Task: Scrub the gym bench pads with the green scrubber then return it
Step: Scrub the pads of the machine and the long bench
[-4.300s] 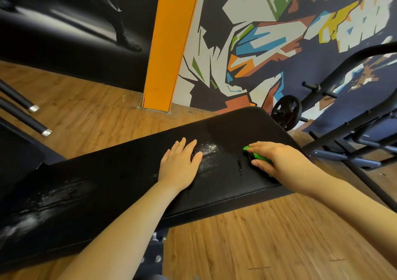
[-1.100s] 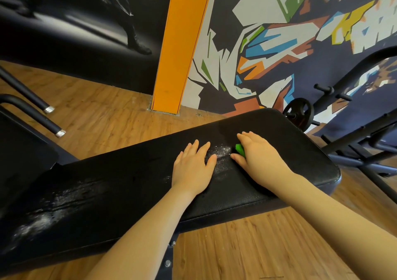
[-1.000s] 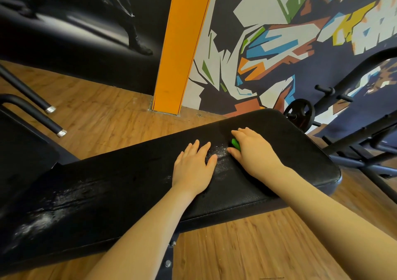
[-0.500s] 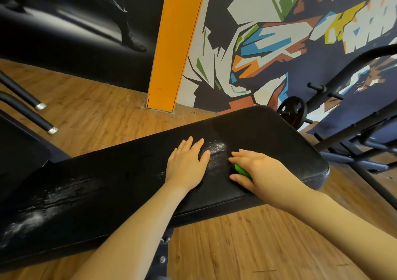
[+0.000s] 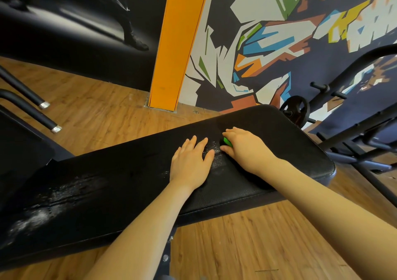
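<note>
On long black padded vinyl bench pad (image 5: 133, 185), head view: small green scrubber (image 5: 227, 142) under my right hand (image 5: 245, 148), beside white soapy smear (image 5: 211, 153). To scrub well, I'd keep pressure flat, work short overlapping strokes across smear, then move toward second foamy patch (image 5: 43, 211) at left end. Right grip curled narrow around scrubber; left hand (image 5: 191, 161) flat, fingers straight, bracing surface, holding nothing.

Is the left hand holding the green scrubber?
No, the left hand lies flat on the bench pad; the right hand grips the scrubber.
</note>
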Demonstrator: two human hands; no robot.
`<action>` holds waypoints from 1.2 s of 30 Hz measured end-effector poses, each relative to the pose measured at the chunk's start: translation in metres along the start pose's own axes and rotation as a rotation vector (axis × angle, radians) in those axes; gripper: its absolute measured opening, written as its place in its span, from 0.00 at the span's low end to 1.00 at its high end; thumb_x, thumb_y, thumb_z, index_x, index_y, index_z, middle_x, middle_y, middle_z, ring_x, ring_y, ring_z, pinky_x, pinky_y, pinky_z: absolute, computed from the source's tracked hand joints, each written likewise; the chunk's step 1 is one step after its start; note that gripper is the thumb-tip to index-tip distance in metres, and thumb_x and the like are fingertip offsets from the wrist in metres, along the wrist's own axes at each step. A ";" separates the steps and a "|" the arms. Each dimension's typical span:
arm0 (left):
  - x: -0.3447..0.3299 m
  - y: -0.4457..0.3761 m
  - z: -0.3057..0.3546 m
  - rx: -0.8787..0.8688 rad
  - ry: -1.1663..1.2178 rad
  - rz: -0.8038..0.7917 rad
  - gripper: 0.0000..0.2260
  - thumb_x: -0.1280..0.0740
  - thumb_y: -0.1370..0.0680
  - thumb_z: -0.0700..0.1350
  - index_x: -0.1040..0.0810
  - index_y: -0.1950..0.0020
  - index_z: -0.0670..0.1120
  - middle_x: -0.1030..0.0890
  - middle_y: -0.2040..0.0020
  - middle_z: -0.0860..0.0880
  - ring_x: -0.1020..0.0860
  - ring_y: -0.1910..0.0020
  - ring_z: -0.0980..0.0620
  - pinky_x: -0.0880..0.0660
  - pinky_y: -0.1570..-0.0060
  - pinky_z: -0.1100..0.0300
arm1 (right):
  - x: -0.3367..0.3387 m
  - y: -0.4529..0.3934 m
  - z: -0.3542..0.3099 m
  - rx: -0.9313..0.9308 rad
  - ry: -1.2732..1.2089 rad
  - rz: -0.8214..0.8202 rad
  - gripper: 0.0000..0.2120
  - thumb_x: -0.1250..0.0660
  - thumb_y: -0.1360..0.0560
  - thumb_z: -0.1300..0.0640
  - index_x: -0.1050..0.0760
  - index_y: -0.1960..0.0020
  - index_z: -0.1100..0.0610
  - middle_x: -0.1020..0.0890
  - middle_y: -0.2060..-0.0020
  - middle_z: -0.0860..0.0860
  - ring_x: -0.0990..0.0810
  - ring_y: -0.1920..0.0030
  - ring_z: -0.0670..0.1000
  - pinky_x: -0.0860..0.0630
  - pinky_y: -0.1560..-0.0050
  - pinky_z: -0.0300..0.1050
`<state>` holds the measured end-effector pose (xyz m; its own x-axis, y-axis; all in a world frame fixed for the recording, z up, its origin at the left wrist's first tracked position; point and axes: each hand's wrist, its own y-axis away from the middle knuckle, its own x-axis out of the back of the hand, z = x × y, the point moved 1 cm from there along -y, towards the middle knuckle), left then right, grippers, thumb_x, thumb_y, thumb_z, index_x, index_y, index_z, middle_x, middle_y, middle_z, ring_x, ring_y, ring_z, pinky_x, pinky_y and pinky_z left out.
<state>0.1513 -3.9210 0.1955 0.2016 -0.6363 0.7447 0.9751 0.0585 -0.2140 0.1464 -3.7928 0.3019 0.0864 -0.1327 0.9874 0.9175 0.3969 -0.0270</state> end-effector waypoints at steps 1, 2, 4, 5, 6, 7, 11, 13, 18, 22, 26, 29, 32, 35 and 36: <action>0.000 0.000 0.000 0.001 0.001 0.001 0.24 0.50 0.17 0.60 0.44 0.22 0.57 0.44 0.21 0.50 0.48 0.22 0.50 0.48 0.24 0.50 | 0.000 0.004 0.001 0.006 -0.001 -0.010 0.26 0.40 0.18 0.47 0.37 0.24 0.56 0.35 0.25 0.52 0.40 0.24 0.51 0.42 0.26 0.45; 0.000 0.000 0.000 0.000 0.001 0.002 0.24 0.50 0.17 0.60 0.44 0.22 0.57 0.44 0.21 0.50 0.48 0.22 0.50 0.48 0.24 0.50 | 0.001 0.010 0.002 0.015 -0.001 -0.023 0.26 0.40 0.19 0.46 0.37 0.24 0.55 0.34 0.25 0.52 0.39 0.24 0.51 0.42 0.26 0.45; 0.000 0.000 0.000 -0.004 0.006 0.002 0.24 0.49 0.17 0.60 0.44 0.22 0.56 0.44 0.21 0.50 0.48 0.22 0.50 0.48 0.24 0.50 | 0.003 0.022 0.002 0.039 -0.005 -0.044 0.28 0.39 0.20 0.45 0.38 0.23 0.54 0.35 0.25 0.50 0.39 0.24 0.50 0.42 0.26 0.44; 0.000 0.000 0.000 -0.007 0.011 0.000 0.24 0.50 0.17 0.60 0.44 0.22 0.56 0.45 0.20 0.50 0.49 0.22 0.50 0.49 0.24 0.50 | 0.004 0.029 0.002 0.052 -0.007 -0.046 0.28 0.39 0.20 0.44 0.38 0.23 0.53 0.35 0.24 0.50 0.40 0.24 0.49 0.42 0.26 0.43; 0.000 0.000 -0.001 -0.009 0.015 -0.002 0.24 0.50 0.17 0.60 0.44 0.22 0.56 0.45 0.20 0.50 0.49 0.21 0.50 0.49 0.24 0.51 | 0.004 0.036 0.001 0.064 -0.010 -0.044 0.29 0.38 0.20 0.44 0.39 0.23 0.52 0.36 0.24 0.49 0.41 0.24 0.48 0.43 0.26 0.42; 0.000 0.000 -0.001 -0.010 0.016 -0.003 0.24 0.50 0.17 0.60 0.44 0.21 0.56 0.45 0.20 0.50 0.49 0.21 0.50 0.49 0.24 0.51 | 0.004 0.043 0.001 0.073 -0.012 -0.045 0.29 0.38 0.20 0.43 0.39 0.23 0.52 0.36 0.24 0.48 0.41 0.24 0.48 0.44 0.26 0.42; -0.001 0.000 -0.001 -0.014 0.024 -0.002 0.24 0.50 0.17 0.59 0.44 0.22 0.56 0.45 0.20 0.50 0.49 0.21 0.50 0.49 0.23 0.50 | 0.002 0.067 0.003 0.109 -0.035 -0.053 0.29 0.38 0.21 0.43 0.39 0.23 0.49 0.37 0.24 0.45 0.43 0.24 0.44 0.48 0.27 0.36; -0.001 0.000 -0.001 -0.018 0.023 0.001 0.24 0.50 0.17 0.59 0.44 0.22 0.56 0.45 0.20 0.50 0.49 0.21 0.50 0.49 0.23 0.50 | 0.000 0.073 0.005 0.132 -0.051 -0.053 0.28 0.39 0.21 0.43 0.39 0.23 0.48 0.37 0.24 0.43 0.43 0.24 0.42 0.49 0.28 0.33; 0.000 0.000 -0.001 -0.014 0.016 0.002 0.24 0.50 0.17 0.59 0.44 0.21 0.56 0.45 0.20 0.50 0.49 0.21 0.50 0.49 0.24 0.50 | 0.001 0.076 0.006 0.166 -0.089 -0.025 0.29 0.40 0.21 0.42 0.41 0.23 0.48 0.39 0.24 0.43 0.46 0.24 0.41 0.53 0.30 0.30; 0.001 0.002 0.000 -0.014 0.025 -0.009 0.24 0.50 0.17 0.59 0.44 0.21 0.56 0.45 0.20 0.50 0.49 0.21 0.51 0.50 0.24 0.51 | -0.001 0.083 0.007 0.153 -0.098 0.025 0.32 0.45 0.24 0.41 0.43 0.22 0.47 0.44 0.24 0.44 0.50 0.25 0.43 0.55 0.29 0.35; 0.001 0.003 -0.001 -0.012 0.025 -0.011 0.24 0.50 0.17 0.59 0.44 0.21 0.57 0.45 0.20 0.50 0.50 0.21 0.51 0.50 0.24 0.52 | 0.000 0.085 0.014 0.116 -0.076 0.043 0.34 0.44 0.28 0.44 0.42 0.23 0.46 0.38 0.32 0.43 0.41 0.32 0.45 0.44 0.32 0.39; 0.002 0.003 0.000 0.001 0.024 -0.039 0.24 0.50 0.17 0.59 0.45 0.21 0.57 0.47 0.20 0.51 0.51 0.21 0.51 0.51 0.23 0.52 | 0.007 0.076 0.017 0.105 -0.133 0.082 0.30 0.36 0.22 0.48 0.43 0.23 0.47 0.33 0.34 0.42 0.36 0.35 0.44 0.39 0.33 0.37; 0.006 -0.001 0.001 0.010 0.049 -0.085 0.23 0.49 0.17 0.59 0.45 0.21 0.57 0.47 0.20 0.51 0.51 0.21 0.52 0.51 0.24 0.52 | 0.015 0.054 0.016 0.077 -0.157 0.111 0.31 0.34 0.22 0.50 0.43 0.23 0.49 0.30 0.33 0.45 0.34 0.34 0.46 0.37 0.32 0.39; 0.014 -0.005 0.000 0.011 0.095 -0.106 0.22 0.50 0.16 0.57 0.42 0.22 0.56 0.46 0.20 0.52 0.51 0.21 0.52 0.49 0.25 0.52 | 0.019 0.021 0.014 0.055 -0.148 0.148 0.30 0.33 0.22 0.52 0.40 0.23 0.52 0.28 0.34 0.49 0.31 0.34 0.51 0.33 0.33 0.45; 0.016 -0.006 -0.001 0.010 0.105 -0.101 0.22 0.50 0.16 0.57 0.41 0.22 0.56 0.46 0.20 0.52 0.51 0.21 0.52 0.49 0.25 0.52 | 0.019 0.010 0.014 0.050 -0.142 0.162 0.29 0.33 0.22 0.53 0.39 0.24 0.53 0.27 0.34 0.51 0.31 0.34 0.52 0.32 0.33 0.47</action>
<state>0.1490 -3.9323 0.2078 0.0921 -0.7161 0.6919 0.9909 -0.0025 -0.1345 0.1519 -3.7783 0.3225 0.1727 0.0643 0.9829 0.8753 0.4476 -0.1831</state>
